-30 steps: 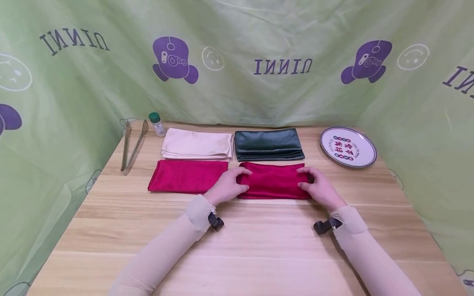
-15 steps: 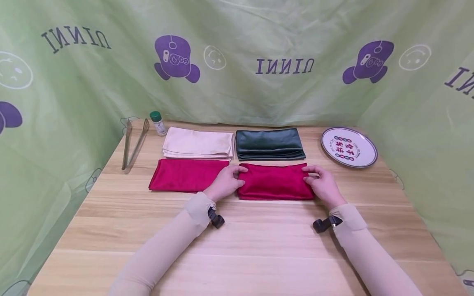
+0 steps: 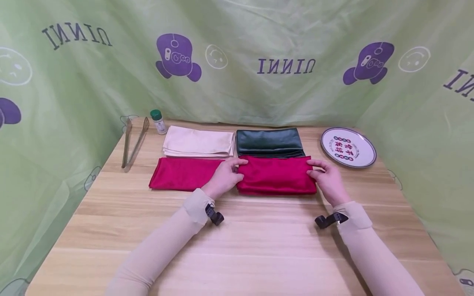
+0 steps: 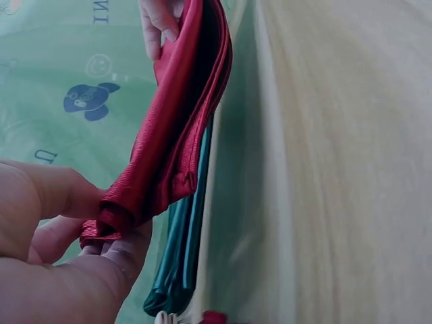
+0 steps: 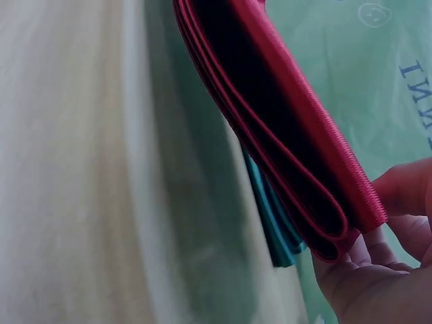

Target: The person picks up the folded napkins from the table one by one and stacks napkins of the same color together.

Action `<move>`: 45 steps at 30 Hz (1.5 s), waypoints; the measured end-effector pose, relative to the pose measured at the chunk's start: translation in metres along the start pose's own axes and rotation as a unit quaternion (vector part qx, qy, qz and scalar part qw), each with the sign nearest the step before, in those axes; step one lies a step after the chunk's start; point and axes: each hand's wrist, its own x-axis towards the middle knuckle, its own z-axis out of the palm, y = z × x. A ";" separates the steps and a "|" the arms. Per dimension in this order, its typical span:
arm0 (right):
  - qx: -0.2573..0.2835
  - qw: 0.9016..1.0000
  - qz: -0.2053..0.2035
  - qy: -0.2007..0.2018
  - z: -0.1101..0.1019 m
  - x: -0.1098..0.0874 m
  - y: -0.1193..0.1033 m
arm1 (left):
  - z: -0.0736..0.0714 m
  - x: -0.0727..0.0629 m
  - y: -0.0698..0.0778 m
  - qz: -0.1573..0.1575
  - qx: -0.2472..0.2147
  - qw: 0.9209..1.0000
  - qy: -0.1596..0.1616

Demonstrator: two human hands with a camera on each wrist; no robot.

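Note:
A folded red cloth (image 3: 277,176) hangs between my two hands, raised off the table. My left hand (image 3: 224,177) pinches its left end between thumb and fingers. At the opposite end, my right hand (image 3: 329,183) pinches the cloth the same way. Several layers of the red cloth (image 5: 270,128) sag in loose folds in the right wrist view. Just behind it lies a folded dark green cloth (image 3: 269,140), its front edge overlapped by the red one in the head view. Another folded red cloth (image 3: 185,174) lies flat to the left, partly behind my left hand.
A folded cream cloth (image 3: 198,142) lies behind the left red cloth. Metal tongs (image 3: 134,144) and a green-capped shaker bottle (image 3: 158,122) stand at the back left. A printed white plate (image 3: 348,147) sits at the back right. A green curtain (image 3: 237,98) hangs around the table (image 3: 244,255).
My fingers have closed on the ends of the right red cloth. Both hands have raised it and moved it slightly away from me, to the edge of the green cloth.

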 end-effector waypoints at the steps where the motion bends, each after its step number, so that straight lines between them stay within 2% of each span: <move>1: 0.005 1.000 -0.003 0.003 0.001 0.000 -0.002 | -0.002 -0.001 0.001 0.004 0.000 1.000 0.003; 6: 0.035 0.999 -0.015 0.009 0.012 0.002 -0.006 | -0.014 -0.005 0.000 0.011 0.000 1.000 0.015; 15: 0.044 0.999 -0.014 -0.002 0.039 0.005 -0.013 | -0.040 -0.016 -0.009 0.008 0.001 1.000 0.028; 22: 0.056 0.998 -0.022 -0.026 0.064 0.009 -0.019 | -0.064 -0.029 -0.018 -0.016 0.015 0.999 0.040; 33: 0.082 0.994 -0.023 -0.074 0.120 0.014 -0.030 | -0.115 -0.053 -0.036 -0.047 0.029 0.997 0.057; 38: 0.077 0.993 -0.021 -0.086 0.152 0.016 -0.035 | -0.142 -0.062 -0.051 -0.059 0.024 0.995 0.072; 45: 0.080 0.991 -0.021 -0.107 0.198 0.022 -0.044 | -0.180 -0.081 -0.066 -0.097 0.037 0.990 0.101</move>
